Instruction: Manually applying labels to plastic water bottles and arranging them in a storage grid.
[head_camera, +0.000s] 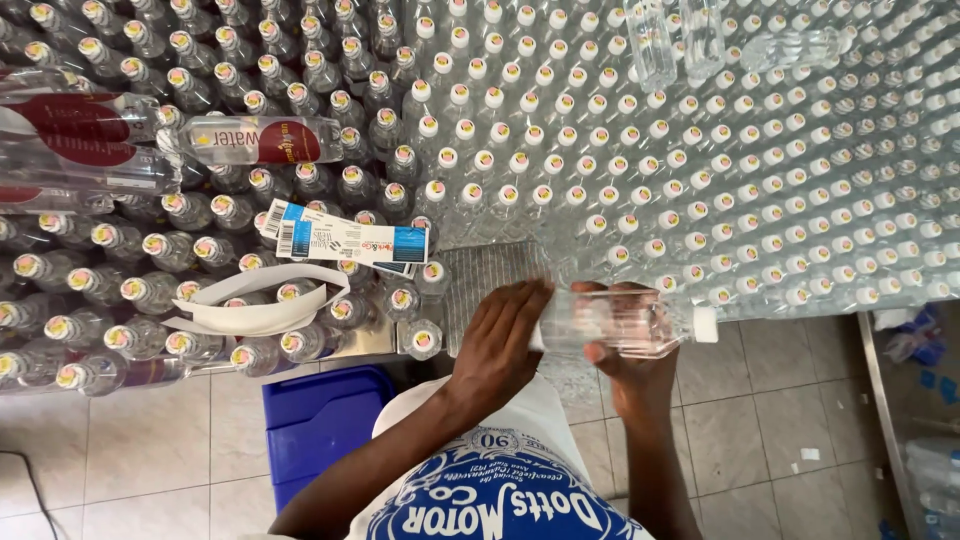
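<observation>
Right hand (628, 375) wrapped from below around a clear plastic water bottle with white cap (625, 322), held sideways, cap pointing right. Left hand (503, 340) flat against the bottle's base end, fingers seemingly pressing, not closed. Just beyond the grip: massed upright capped bottles (700, 170); left of it, a strip of blue-white labels (350, 240).

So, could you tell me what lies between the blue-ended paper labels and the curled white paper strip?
In the head view, capped clear plastic bottles stand between the labels and strip.
</observation>
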